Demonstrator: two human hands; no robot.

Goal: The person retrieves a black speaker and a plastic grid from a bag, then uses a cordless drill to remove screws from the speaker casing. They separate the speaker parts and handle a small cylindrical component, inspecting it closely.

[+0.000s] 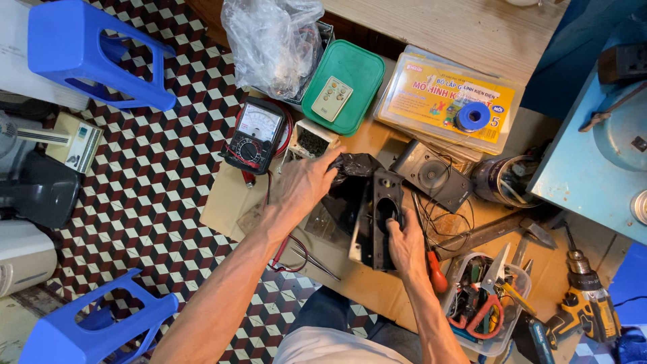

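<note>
Disassembly step, by look of it: black plastic housing with round opening (379,219) stands on edge on cardboard-covered surface (377,286), centre. Right hand (406,244) closed around housing's lower edge, steadying it. Left hand (306,182) pinches crumpled black plastic bag (356,165) just above housing. Analog multimeter (255,133) near. Next move likely calls for firm grip and gentle pull.

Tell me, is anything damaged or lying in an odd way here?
Yes. The black housing between the left hand and right hand is opened, with loose wires beside it. One blue stool lies tipped over on the floor.
</note>
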